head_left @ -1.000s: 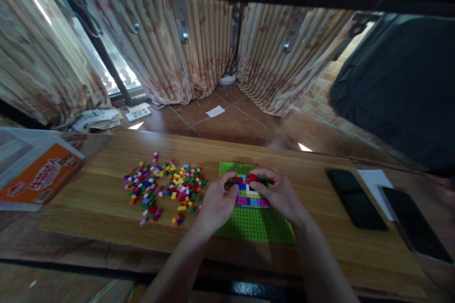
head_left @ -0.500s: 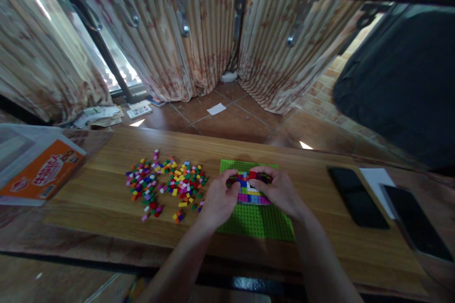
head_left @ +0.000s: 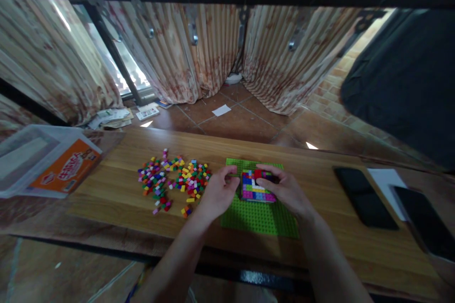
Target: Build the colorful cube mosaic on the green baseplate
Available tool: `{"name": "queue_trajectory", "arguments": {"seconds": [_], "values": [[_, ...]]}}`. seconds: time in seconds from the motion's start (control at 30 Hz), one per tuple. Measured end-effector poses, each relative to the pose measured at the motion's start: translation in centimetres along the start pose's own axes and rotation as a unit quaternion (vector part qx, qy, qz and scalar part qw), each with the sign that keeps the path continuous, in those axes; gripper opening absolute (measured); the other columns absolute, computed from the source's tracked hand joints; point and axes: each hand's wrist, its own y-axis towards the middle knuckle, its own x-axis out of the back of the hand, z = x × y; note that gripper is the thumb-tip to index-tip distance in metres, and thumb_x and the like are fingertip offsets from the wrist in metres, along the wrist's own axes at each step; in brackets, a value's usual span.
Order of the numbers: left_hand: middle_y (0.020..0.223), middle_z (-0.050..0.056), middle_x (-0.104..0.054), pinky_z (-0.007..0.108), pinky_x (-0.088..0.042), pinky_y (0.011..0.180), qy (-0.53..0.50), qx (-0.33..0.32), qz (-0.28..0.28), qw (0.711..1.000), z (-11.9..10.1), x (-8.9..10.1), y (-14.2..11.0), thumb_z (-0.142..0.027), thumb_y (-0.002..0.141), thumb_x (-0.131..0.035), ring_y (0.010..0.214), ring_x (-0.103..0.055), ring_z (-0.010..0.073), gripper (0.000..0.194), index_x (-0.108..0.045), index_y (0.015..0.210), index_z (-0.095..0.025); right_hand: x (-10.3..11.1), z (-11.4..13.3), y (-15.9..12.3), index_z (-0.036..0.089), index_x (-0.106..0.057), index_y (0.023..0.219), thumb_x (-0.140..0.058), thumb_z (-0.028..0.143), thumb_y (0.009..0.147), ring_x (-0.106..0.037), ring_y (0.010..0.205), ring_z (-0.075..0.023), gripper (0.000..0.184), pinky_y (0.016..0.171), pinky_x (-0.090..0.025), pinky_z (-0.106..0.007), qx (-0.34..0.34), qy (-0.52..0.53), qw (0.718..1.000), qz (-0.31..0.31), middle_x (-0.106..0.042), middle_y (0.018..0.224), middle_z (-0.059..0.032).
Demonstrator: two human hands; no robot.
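The right hand point(head_left: 286, 191) has its grip closed in around a red brick point(head_left: 258, 174) at the upper part of the block point(head_left: 258, 193); whether it pinches the brick or only touches it, I cannot tell. The left hand's point(head_left: 219, 192) grip is narrow, thumb and index finger a little apart at the block's left, with nothing to be seen between them. The block, made of many-coloured bricks in rows, sits on the green baseplate point(head_left: 259, 220), which lies flat on the wooden desk point(head_left: 313, 246). Left of the left hand, loose bricks point(head_left: 190, 180) spread over the desk in uneven clusters. Beyond them, at the desk's left end, stands a clear tub point(head_left: 26, 151) with an orange label point(head_left: 67, 166). To the right of the baseplate lie a black phone point(head_left: 366, 198), a white sheet point(head_left: 386, 184) and a second phone point(head_left: 424, 222).
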Motion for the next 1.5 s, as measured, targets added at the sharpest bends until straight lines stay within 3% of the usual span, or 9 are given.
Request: {"name": "queue_trajectory", "arguments": {"seconds": [0.1,0.23,0.37,0.47,0.63,0.87,1.07,1.27,1.5], "values": [[0.101,0.009,-0.074,0.031,-0.053,0.087,0.017,-0.017,-0.017,1.0,0.0,2.7,0.7,-0.017,0.084,-0.055,0.092,-0.068,0.0188,0.026,-0.069,0.105,-0.012,0.5,-0.1,-0.4,0.023,-0.074,0.102,-0.083,0.043,0.064,-0.069,0.097,-0.0219,0.044,0.085,-0.057,-0.038,0.046,0.011,0.996,-0.07,-0.073,0.114,-0.0073],[0.09,0.007,-0.075,0.028,-0.052,0.078,0.096,-0.013,-0.081,0.992,0.4,7.4,1.0,-0.017,0.083,-0.055,0.084,-0.067,0.0178,0.021,-0.072,0.093,-0.013,0.9,0.6,-1.1,0.024,-0.076,0.094,-0.081,0.042,0.069,-0.07,0.085,-0.0188,0.031,0.075,-0.059,-0.034,0.062,0.037,0.984,-0.162,-0.076,0.099,-0.0052],[0.075,0.003,-0.073,0.025,-0.048,0.067,0.201,-0.007,-0.025,0.979,1.1,11.0,0.0,-0.013,0.077,-0.054,0.073,-0.065,0.0168,0.019,-0.073,0.079,-0.015,0.5,1.3,-1.7,0.024,-0.077,0.09,-0.08,0.039,0.072,-0.07,0.077,-0.0179,0.024,0.069,-0.059,-0.032,0.087,0.028,0.971,-0.22,-0.077,0.09,-0.0039],[0.068,0.001,-0.071,0.024,-0.046,0.063,0.25,-0.004,0.017,0.968,1.5,11.9,-0.7,-0.011,0.072,-0.056,0.067,-0.063,0.0158,0.019,-0.074,0.073,-0.017,-0.1,1.3,-2.0,0.024,-0.078,0.087,-0.079,0.039,0.071,-0.071,0.078,-0.02,0.023,0.072,-0.06,-0.035,0.081,0.01,0.967,-0.24,-0.077,0.087,-0.0042],[0.074,0.001,-0.073,0.027,-0.049,0.07,0.284,-0.002,0.043,0.958,1.2,10.9,-1.1,-0.013,0.073,-0.058,0.071,-0.065,0.0175,0.02,-0.076,0.076,-0.021,-1.1,0.7,-2.2,0.023,-0.078,0.085,-0.08,0.04,0.069,-0.072,0.082,-0.021,0.022,0.08,-0.06,-0.037,0.053,-0.018,0.968,-0.246,-0.078,0.086,-0.0039],[0.094,0.007,-0.075,0.035,-0.05,0.087,0.38,-0.002,0.018,0.925,0.7,8.3,-1.1,-0.012,0.077,-0.06,0.091,-0.067,0.0242,0.023,-0.078,0.088,-0.022,-1.6,0.8,-2.4,0.023,-0.078,0.081,-0.079,0.039,0.07,-0.073,0.08,-0.0208,0.019,0.08,-0.061,-0.036,0.055,-0.047,0.966,-0.25,-0.078,0.084,-0.0032],[0.091,0.008,-0.072,0.034,-0.05,0.084,0.395,-0.008,0.03,0.918,0.7,8.3,-1.1,-0.012,0.08,-0.058,0.086,-0.065,0.0227,0.019,-0.074,0.086,-0.019,-1.5,0.8,-2.3,0.022,-0.078,0.082,-0.08,0.04,0.07,-0.073,0.078,-0.0212,0.022,0.077,-0.062,-0.036,0.074,-0.047,0.967,-0.241,-0.078,0.083,-0.0043],[0.09,0.006,-0.07,0.032,-0.048,0.079,0.331,-0.078,0.024,0.94,0.5,8.4,-0.8,-0.014,0.085,-0.056,0.082,-0.063,0.0197,0.012,-0.066,0.091,-0.016,-1.5,0.9,-2.2,0.022,-0.078,0.081,-0.078,0.04,0.071,-0.072,0.075,-0.0201,0.02,0.073,-0.061,-0.035,0.097,-0.039,0.966,-0.237,-0.078,0.082,-0.0041],[0.083,0.002,-0.068,0.027,-0.047,0.075,0.183,-0.115,0.033,0.976,0.0,6.0,-0.4,-0.01,0.087,-0.051,0.079,-0.062,0.015,0.015,-0.064,0.087,-0.017,-1.6,0.9,-2.0,0.022,-0.079,0.081,-0.077,0.04,0.072,-0.071,0.076,-0.02,0.021,0.076,-0.058,-0.036,0.094,-0.026,0.967,-0.233,-0.078,0.082,-0.0045]]}}
